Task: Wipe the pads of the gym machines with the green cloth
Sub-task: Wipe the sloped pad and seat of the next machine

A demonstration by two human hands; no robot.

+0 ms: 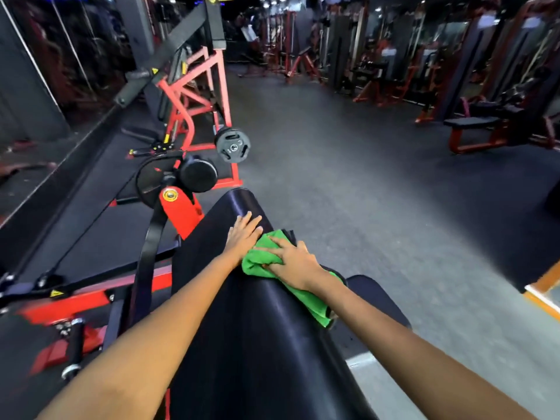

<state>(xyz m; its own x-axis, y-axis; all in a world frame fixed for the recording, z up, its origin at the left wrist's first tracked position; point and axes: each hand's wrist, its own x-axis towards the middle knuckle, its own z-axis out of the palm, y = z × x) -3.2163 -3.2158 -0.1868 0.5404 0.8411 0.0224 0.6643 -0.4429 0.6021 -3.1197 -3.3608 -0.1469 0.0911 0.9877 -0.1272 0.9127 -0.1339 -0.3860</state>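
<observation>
R hand (292, 262) lies palm-down on the green cloth (306, 294), fingers spread and bent a little into the fabric, pressing it onto the black pad (257, 328). Looks like pressing more than pinching; thumb side is bunched up w/ cloth, so can't tell if the thumb hooks under a fold. Cloth sits directly under that hand and trails back toward the person along the pad's right edge, bunched in front of the fingertips, flatter behind the wrist.

L hand (244, 234) is just beside it, to the left and slightly farther out, flat on bare vinyl w/ fingers straight and close together. Holds nothing; seems to be steadying the pad or the body. Its little-finger side is touching or nearly touching the cloth's bunched end.

Key relation: pad's long axis runs away from the person, from near the chest out to a rounded far end (239, 198) just past the L fingertips. R hand is the nearer one to the cloth, obv., and the unwiped-looking stretch lies ahead of it toward that far end and across to the left under the L hand. So next stroke prob. goes forward or leftward along the axis, and the L hand would need to lift clear.

Beyond the L hand: red frame (178, 210) w/ a round roller pad (198, 175), a weight plate (232, 145) farther out. Right of the R hand, grey gym floor (378, 183), more machines well apart, blurred.
</observation>
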